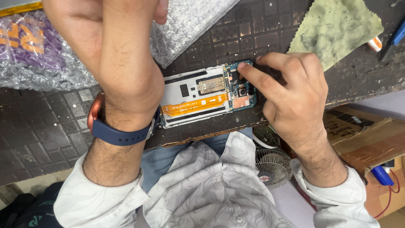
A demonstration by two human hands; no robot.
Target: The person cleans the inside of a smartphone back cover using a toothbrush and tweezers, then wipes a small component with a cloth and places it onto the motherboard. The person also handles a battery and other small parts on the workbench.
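Note:
An opened phone lies on a dark work mat, its back cover off. An orange flex cable and a blue circuit board are exposed. My right hand is at the phone's right end, with the index fingertip pressing on the circuit board and the other fingers curled around that end. My left hand is raised close to the camera above the phone's left end. It has a blue-strapped watch on the wrist, and its fingers are bent and partly out of frame, so any contents are hidden.
Bubble wrap and a purple and orange packet lie at the mat's far left. A greenish cloth is at the far right. Below the table edge are a small fan, a cardboard box and a blue pen.

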